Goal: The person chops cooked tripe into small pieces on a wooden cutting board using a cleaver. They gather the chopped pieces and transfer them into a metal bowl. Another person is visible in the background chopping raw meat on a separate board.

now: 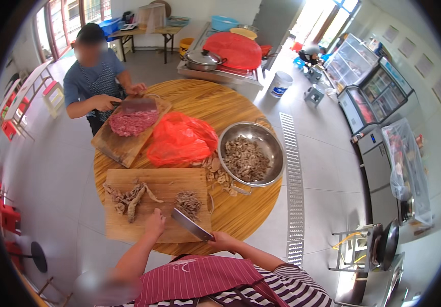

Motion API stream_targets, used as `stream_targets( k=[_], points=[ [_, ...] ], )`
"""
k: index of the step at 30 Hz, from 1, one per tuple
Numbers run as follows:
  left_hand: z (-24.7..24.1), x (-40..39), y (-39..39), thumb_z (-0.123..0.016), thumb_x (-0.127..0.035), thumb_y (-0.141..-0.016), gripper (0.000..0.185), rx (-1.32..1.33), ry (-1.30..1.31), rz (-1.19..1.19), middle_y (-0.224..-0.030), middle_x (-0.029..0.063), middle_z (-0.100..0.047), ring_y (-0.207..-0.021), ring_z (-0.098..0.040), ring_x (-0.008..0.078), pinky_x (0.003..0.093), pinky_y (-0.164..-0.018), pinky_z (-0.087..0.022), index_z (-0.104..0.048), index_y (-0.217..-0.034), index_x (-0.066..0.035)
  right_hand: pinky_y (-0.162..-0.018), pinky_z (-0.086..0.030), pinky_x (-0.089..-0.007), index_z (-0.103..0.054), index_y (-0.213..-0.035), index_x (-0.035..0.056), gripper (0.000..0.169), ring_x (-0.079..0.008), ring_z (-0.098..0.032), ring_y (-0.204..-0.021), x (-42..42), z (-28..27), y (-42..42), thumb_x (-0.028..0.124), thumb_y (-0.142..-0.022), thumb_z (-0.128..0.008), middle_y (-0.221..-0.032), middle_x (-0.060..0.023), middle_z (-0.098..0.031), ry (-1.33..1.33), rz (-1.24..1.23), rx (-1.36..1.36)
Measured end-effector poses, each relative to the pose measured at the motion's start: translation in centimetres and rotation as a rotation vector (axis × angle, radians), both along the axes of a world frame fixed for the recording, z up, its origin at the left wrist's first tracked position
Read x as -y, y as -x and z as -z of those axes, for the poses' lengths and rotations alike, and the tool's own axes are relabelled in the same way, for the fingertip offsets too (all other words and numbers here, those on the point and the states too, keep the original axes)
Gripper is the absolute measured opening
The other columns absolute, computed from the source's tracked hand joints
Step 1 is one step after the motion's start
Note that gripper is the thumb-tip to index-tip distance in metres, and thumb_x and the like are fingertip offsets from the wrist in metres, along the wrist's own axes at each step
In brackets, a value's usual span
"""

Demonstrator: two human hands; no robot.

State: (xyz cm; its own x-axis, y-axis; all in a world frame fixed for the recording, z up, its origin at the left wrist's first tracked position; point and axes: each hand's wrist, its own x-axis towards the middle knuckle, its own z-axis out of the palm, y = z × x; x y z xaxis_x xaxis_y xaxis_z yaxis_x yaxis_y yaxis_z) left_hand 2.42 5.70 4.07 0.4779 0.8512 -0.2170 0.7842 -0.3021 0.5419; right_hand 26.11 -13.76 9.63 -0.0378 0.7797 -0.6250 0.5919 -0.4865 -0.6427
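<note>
My right hand [222, 241] grips the handle of a cleaver [191, 224], its blade slanting up and left over the near wooden cutting board [155, 230]. Beside the blade lies a small pile of shredded cooked meat [188, 204]. My left hand [156, 222] hovers or rests at the board's middle, fingers curled; whether it holds a small piece cannot be told. Larger strips of cooked meat or offal [132, 199] lie on the board's left part. To the right, a steel bowl [278, 153] with two handles holds chopped brownish meat [245, 159].
Across the round wooden table [205, 90], a person [97, 76] holds a cleaver [139, 105] over minced red meat [132, 123] on another board [119, 149]. A red plastic bag [182, 138] and pale pieces [218, 172] lie between boards and bowl. A stove [220, 76] stands behind.
</note>
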Motion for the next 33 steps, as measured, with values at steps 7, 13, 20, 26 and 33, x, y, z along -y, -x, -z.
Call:
stream_targets(
  k=[7,13,20,26,33],
  points=[
    [1.8,1.0,1.2,-0.058,-0.01,-0.082,0.016,0.007,-0.216,0.063,-0.1,0.0117,-0.061,-0.097,-0.056,0.0336,0.0498,-0.081,-0.043,-0.055,-0.098,-0.012,-0.071,-0.048,-0.0425,-0.06,-0.1,0.0025,0.029,-0.0347,-0.063,-0.079,0.5,3.2,0.2,0.028,-0.085,-0.061,-0.084,-0.0192,-0.065,-0.113,-0.031,0.024],
    [2.0,0.7,0.3,-0.064,-0.008,-0.076,0.015,0.3,-0.528,-0.103,-0.103,0.0031,-0.055,-0.101,-0.05,0.0281,0.0462,-0.079,-0.041,-0.062,-0.089,-0.015,-0.072,-0.048,-0.0429,-0.06,-0.099,0.0025,0.029,-0.0348,-0.063,-0.08,0.9,4.1,0.7,0.027,-0.084,-0.062,-0.085,-0.0194,-0.065,-0.125,-0.018,0.032],
    [4.2,-0.6,2.4,-0.071,-0.017,-0.074,0.011,-0.006,-0.412,0.011,-0.098,0.0071,-0.051,-0.097,-0.05,0.0305,0.0457,-0.079,-0.041,-0.063,-0.078,-0.011,-0.07,-0.048,-0.0427,-0.059,-0.098,0.0017,0.029,-0.0344,-0.063,-0.078,0.4,3.2,0.9,0.026,-0.083,-0.063,-0.082,-0.0189,-0.065,-0.108,-0.001,-0.005],
    [-0.4,1.3,-0.2,-0.071,-0.022,-0.076,0.019,-0.083,-0.434,-0.101,-0.097,0.0109,-0.051,-0.087,-0.057,0.031,0.0435,-0.074,-0.047,-0.06,-0.079,-0.007,-0.069,-0.048,-0.0426,-0.059,-0.097,0.0012,0.029,-0.0339,-0.063,-0.077,1.1,3.8,0.6,0.026,-0.083,-0.064,-0.081,-0.0185,-0.064,-0.118,0.016,-0.007],
    [2.5,-0.3,1.4,-0.066,-0.016,-0.08,0.016,-0.111,-0.193,-0.172,-0.092,0.0147,-0.059,-0.086,-0.06,0.035,0.0451,-0.072,-0.05,-0.056,-0.089,-0.007,-0.069,-0.048,-0.0414,-0.059,-0.099,0.0019,0.028,-0.0308,-0.063,-0.075,0.9,3.2,0.6,0.025,-0.083,-0.063,-0.081,-0.0174,-0.065,-0.102,0.023,-0.032]
  ],
)
